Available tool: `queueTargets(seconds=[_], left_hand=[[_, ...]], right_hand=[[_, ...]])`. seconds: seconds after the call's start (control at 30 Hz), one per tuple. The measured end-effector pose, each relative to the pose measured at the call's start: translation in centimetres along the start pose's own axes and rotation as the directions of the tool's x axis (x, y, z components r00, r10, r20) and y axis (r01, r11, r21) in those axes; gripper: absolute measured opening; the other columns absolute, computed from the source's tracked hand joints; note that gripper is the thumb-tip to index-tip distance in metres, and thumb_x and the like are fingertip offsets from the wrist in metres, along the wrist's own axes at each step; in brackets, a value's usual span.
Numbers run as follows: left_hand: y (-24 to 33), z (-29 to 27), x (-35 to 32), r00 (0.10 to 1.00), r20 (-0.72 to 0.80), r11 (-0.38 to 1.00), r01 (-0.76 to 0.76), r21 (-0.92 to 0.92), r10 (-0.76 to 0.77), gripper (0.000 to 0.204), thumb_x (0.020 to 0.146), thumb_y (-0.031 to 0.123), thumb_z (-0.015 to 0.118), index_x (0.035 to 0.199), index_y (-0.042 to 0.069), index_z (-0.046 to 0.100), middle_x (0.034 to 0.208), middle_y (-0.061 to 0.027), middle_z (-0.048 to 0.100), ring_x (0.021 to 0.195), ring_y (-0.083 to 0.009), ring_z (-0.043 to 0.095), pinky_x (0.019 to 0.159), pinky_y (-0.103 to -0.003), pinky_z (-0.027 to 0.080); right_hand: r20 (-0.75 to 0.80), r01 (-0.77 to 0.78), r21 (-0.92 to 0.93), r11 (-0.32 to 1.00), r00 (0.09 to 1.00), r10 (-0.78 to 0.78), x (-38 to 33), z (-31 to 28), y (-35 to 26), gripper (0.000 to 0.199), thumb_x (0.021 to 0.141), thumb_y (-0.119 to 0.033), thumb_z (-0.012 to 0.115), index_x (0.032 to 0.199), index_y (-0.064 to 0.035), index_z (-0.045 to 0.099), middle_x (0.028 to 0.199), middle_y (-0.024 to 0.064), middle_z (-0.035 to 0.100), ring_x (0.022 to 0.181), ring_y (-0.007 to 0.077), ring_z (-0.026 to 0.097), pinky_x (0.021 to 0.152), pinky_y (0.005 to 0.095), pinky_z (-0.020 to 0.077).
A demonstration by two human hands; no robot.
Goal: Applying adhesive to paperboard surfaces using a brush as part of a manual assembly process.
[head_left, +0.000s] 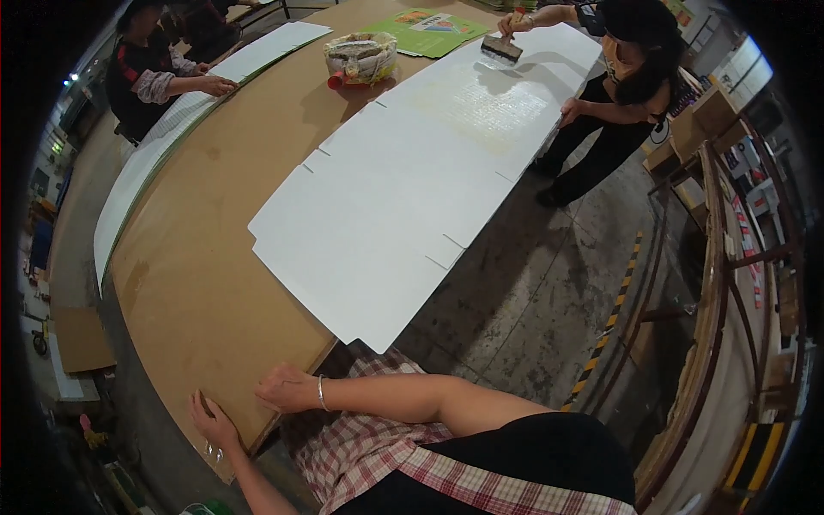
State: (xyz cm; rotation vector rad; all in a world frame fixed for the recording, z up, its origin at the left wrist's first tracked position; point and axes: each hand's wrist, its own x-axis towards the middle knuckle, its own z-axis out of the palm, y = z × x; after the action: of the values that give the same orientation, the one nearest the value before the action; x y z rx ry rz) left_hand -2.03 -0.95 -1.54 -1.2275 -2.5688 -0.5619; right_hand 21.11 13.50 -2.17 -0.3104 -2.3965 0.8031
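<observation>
My left hand (213, 424) rests at the near left end of a brown board-topped table (206, 283), its fingers stretched out and holding nothing. Close beside it, my right hand (290, 389) lies on the near edge of the same table, with a bracelet (321, 393) around the wrist. Its fingers are loosely bent, and I see nothing in them. Beyond my right hand lies a large white cardboard sheet (360, 232) with slits along its long sides. A near corner of it juts past the table edge. Its far part has a wet, shiny patch (489, 107).
At the far right a person (631, 77) holds a wide brush (501, 50) over the sheet. Another person (154, 77) at the far left touches a long white sheet (163, 142). A glue-smeared tub (360, 58) and green printed cardboard (425, 33) sit on the table. A rack (712, 257) stands right.
</observation>
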Motion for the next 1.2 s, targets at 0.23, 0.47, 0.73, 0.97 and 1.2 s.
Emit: queueTargets(seconds=[0.23,0.47,0.73,0.97,1.2], left_hand=[[0.11,0.00,-0.06,1.000,0.013,1.000,0.017,-0.001,-0.017,0.037,0.100,0.020,0.050,0.132,0.005,0.059,0.143,-0.0179,0.052,0.131,-0.0359,0.049,0.109,-0.046,0.037],[0.12,-0.03,-0.07,1.000,0.002,1.000,0.003,0.006,-0.003,0.037,0.100,0.021,0.051,0.132,0.004,0.059,0.142,-0.0178,0.054,0.130,-0.0352,0.049,0.109,-0.046,0.036],[0.00,0.07,-0.09,1.000,-0.006,1.000,0.012,-0.002,-0.012,0.037,0.100,0.023,0.051,0.132,0.005,0.060,0.142,-0.0178,0.054,0.130,-0.0366,0.049,0.109,-0.047,0.037],[-0.18,0.19,-0.11,1.000,-0.002,1.000,0.016,0.010,-0.016,0.038,0.100,0.024,0.050,0.132,0.006,0.060,0.142,-0.0172,0.053,0.131,-0.0359,0.049,0.109,-0.046,0.037],[-0.06,0.10,-0.11,1.000,-0.004,1.000,0.015,0.011,-0.015,0.038,0.100,0.024,0.050,0.133,0.007,0.059,0.143,-0.0162,0.053,0.131,-0.0352,0.049,0.109,-0.046,0.036]], right_hand=[[-0.057,0.018,0.011,1.000,0.998,-0.017,0.02,0.44,0.16,0.025,0.085,-0.024,0.069,0.072,-0.0057,0.059,0.064,0.0150,0.061,0.062,0.0324,0.066,0.054,0.0415,0.0495],[-0.063,0.006,0.001,1.000,0.998,-0.006,-0.09,0.40,0.09,0.026,0.083,-0.025,0.070,0.070,-0.0061,0.058,0.063,0.0154,0.061,0.060,0.0326,0.065,0.052,0.0418,0.0494],[-0.029,-0.001,-0.009,1.000,1.000,0.000,-0.02,0.41,0.11,0.027,0.084,-0.024,0.069,0.069,-0.0058,0.056,0.062,0.0156,0.060,0.060,0.0337,0.065,0.053,0.0421,0.0495],[-0.075,0.024,-0.018,1.000,0.997,-0.025,-0.04,0.39,0.08,0.026,0.083,-0.023,0.069,0.069,-0.0058,0.056,0.061,0.0155,0.059,0.059,0.0331,0.064,0.053,0.0415,0.0495],[-0.057,0.017,0.002,1.000,0.998,-0.017,-0.01,0.27,0.05,0.025,0.082,-0.022,0.070,0.069,-0.0057,0.056,0.063,0.0156,0.060,0.062,0.0328,0.065,0.055,0.0423,0.0499]])
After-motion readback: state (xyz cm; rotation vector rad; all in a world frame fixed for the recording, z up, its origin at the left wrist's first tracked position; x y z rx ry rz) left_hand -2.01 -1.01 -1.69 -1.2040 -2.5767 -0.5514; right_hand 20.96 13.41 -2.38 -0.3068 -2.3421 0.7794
